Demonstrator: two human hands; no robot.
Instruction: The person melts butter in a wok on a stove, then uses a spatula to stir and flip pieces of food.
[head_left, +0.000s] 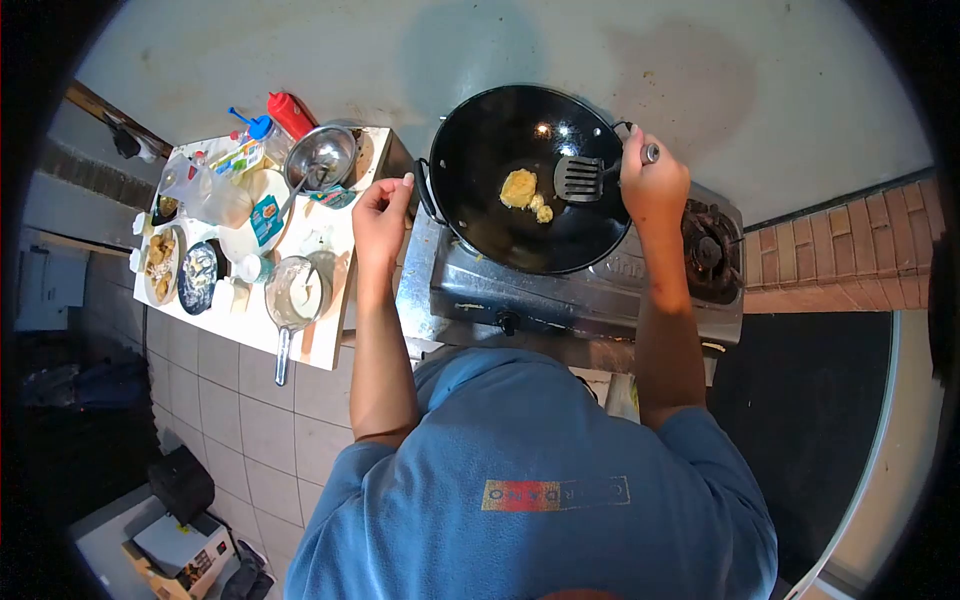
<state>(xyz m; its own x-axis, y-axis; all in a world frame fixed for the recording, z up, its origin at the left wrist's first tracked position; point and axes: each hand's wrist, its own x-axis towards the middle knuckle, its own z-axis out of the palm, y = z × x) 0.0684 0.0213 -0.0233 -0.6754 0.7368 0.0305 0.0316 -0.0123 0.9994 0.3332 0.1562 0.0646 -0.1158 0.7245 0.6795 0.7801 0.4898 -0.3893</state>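
Observation:
A black wok (pixel 480 240) sits on the gas stove (pixel 560 290) in front of me. Two pieces of yellow-brown fried food (pixel 518 188) lie inside it, one large and one small. My right hand (pixel 654 188) is wrapped round the handle of a slotted spatula (pixel 578 179), whose black head rests inside the wok just right of the food. My left hand (pixel 382 215) is closed, thumb against the curled fingers, right beside the wok's left handle (pixel 428 190); nothing shows in it.
The white side table (pixel 318 345) at left holds a steel bowl (pixel 320 158), a saucepan (pixel 295 290), a plate of food (pixel 162 265), a dark dish (pixel 200 277) and a red squeeze bottle (pixel 291 115). A second burner (pixel 708 250) is at right, near a brick wall edge (pixel 840 238).

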